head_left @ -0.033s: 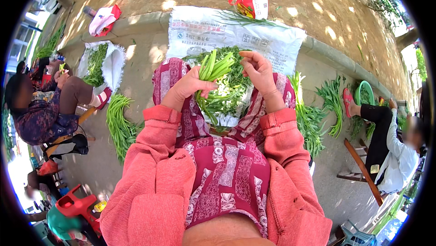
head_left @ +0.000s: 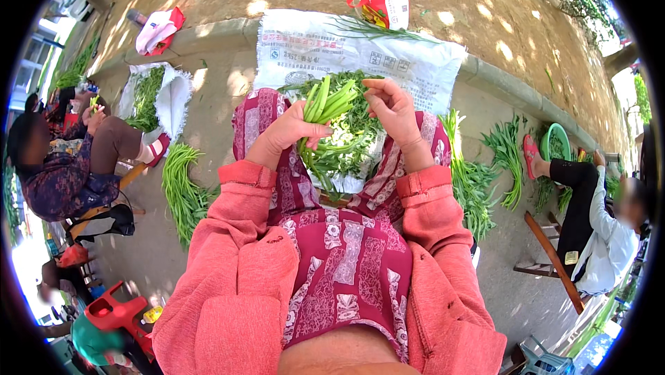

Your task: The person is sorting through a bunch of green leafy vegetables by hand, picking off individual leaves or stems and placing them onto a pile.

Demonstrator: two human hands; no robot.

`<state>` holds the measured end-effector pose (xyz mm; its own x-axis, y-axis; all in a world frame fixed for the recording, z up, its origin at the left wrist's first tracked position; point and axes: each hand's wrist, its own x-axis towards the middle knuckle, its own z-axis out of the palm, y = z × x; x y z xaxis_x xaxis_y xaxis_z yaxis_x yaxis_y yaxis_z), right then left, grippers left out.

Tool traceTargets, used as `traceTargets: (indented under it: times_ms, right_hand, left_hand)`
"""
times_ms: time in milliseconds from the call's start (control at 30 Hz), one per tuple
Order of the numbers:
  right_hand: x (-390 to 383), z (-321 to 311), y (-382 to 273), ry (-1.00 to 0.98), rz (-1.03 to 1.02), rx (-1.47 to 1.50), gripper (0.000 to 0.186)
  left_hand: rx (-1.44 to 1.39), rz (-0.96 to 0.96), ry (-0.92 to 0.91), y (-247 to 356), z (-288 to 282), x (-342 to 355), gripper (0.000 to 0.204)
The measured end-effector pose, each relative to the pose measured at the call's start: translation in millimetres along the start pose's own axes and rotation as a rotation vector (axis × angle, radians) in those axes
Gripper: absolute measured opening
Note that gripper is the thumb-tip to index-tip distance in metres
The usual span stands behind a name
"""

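Observation:
My left hand (head_left: 294, 130) is closed round a bunch of green leafy-vegetable stalks (head_left: 330, 102), held above my lap with the cut ends pointing up and away. To its right, my right hand (head_left: 393, 110) is raised with thumb and fingertips drawn together beside the bunch. Whatever those fingertips pinch is too small to make out. Between my knees and below both hands lies a heap of loose green leaves (head_left: 357, 148), partly covering a white woven sack (head_left: 422, 74) spread on the ground.
Long green stalks lie in piles left (head_left: 183, 191) and right (head_left: 474, 191) of my legs. A red-and-white bag (head_left: 384, 4) stands beyond the sack by the kerb (head_left: 506, 84). Seated people (head_left: 69, 160) are at left and right. A green basket (head_left: 556, 141) stands far right.
My right hand has shifted very slightly left, toward the stalk bunch. My left hand and the bunch stay in place.

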<state>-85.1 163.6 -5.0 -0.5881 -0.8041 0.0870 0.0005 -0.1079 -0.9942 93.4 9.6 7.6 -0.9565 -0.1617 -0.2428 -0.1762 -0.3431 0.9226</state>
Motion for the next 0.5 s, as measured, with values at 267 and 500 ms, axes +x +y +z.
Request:
traceTargets:
  times_ms: [267,500]
  right_hand:
    - [-7,15,-7,-0.055,0.123,0.274,0.024]
    - [-2,2,4,-0.073,0.175,0.378,0.015]
  left_hand:
    - [0.030,-0.003,0.010,-5,-2,2,0.014]
    - [0.064,0.013,0.011,-1,0,2,0.014]
